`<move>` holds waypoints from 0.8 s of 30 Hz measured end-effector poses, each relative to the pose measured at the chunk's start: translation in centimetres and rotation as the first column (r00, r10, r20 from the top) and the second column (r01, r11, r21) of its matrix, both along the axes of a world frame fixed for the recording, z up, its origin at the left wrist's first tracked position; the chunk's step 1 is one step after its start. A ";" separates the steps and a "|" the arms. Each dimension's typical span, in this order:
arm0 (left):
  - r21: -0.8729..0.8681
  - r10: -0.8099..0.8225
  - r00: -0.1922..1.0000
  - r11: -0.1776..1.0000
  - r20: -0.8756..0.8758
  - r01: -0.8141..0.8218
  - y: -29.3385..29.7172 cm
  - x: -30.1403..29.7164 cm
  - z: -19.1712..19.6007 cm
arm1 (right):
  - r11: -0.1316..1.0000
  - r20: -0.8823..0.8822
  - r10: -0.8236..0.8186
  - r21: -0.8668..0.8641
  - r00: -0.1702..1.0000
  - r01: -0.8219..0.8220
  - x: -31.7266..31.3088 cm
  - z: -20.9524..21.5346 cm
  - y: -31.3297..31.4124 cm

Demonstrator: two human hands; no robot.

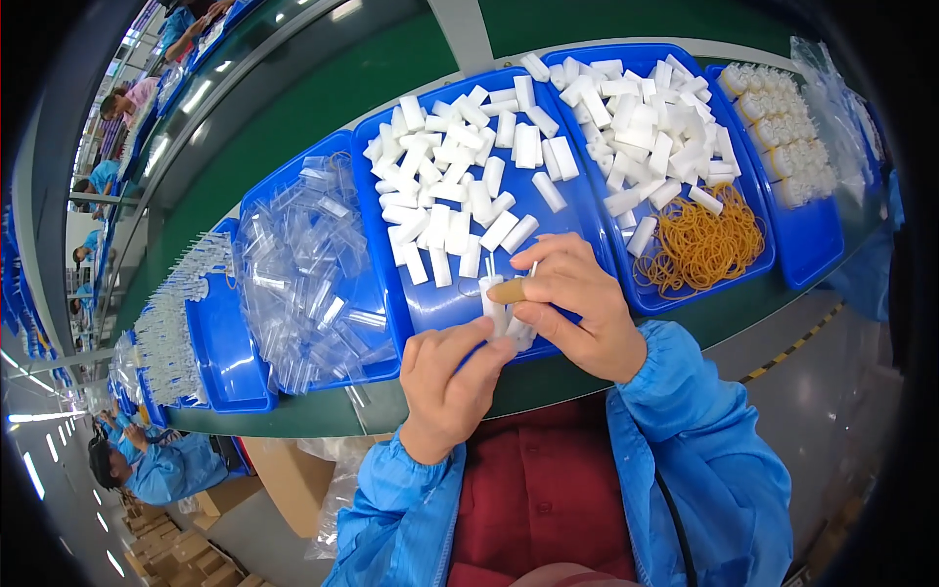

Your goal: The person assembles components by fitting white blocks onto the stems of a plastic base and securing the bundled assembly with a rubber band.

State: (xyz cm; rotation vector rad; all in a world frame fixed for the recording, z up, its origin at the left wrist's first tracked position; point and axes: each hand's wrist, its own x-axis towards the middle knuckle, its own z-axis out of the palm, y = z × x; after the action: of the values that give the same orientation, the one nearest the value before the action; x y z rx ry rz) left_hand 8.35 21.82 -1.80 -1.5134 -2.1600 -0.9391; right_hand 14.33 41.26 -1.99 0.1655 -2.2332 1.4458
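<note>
Above the near edge of the blue tray, my left hand [452, 377] closes its thumb and fingers on a small white block [492, 301] held upright. Thin white pins stick up from its top. More whitish material [520, 336] shows beside the block, partly behind my fingers. My right hand [584, 308] comes in from the right with its fingers pinched together at the block's upper end. A tan finger cot [508, 291] covers one of its fingertips and touches the block. Whatever the right fingers grip is largely hidden; one thin pin tip rises between them.
Blue trays hold white foam-like blocks [445, 176], more blocks [641, 117], tan rubber bands [706, 240] and clear plastic sleeves [313, 264]. Pinned white parts [171, 333] lie far left, bundled white parts [782, 127] far right. A co-worker [176, 468] sits at the left.
</note>
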 end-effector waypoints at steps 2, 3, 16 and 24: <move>0.148 0.023 0.998 0.988 0.063 -0.032 0.3 0.1 -0.5 | 1.000 -0.035 -0.004 -0.013 0.999 0.003 0.2 -0.2 -0.2; 0.129 0.015 0.996 0.991 0.091 -0.027 0.4 0.1 -0.3 | 0.997 -0.029 -0.030 -0.075 0.999 0.028 0.3 -0.2 -0.6; 0.284 -0.165 0.522 0.946 0.837 -0.155 1.2 1.1 -0.5 | 0.934 -0.017 0.024 -0.356 1.000 -0.029 1.9 -1.5 -0.6; 0.229 -0.033 0.711 0.956 0.702 -0.183 0.6 1.3 -0.5 | 0.993 0.126 0.116 -0.023 0.985 -0.115 1.5 -0.8 0.6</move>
State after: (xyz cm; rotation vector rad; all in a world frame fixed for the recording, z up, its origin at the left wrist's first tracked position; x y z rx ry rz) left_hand 9.67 22.38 -2.27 -0.9899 -2.3697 -1.9526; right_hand 15.79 41.84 -2.84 0.2066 -2.3473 1.5744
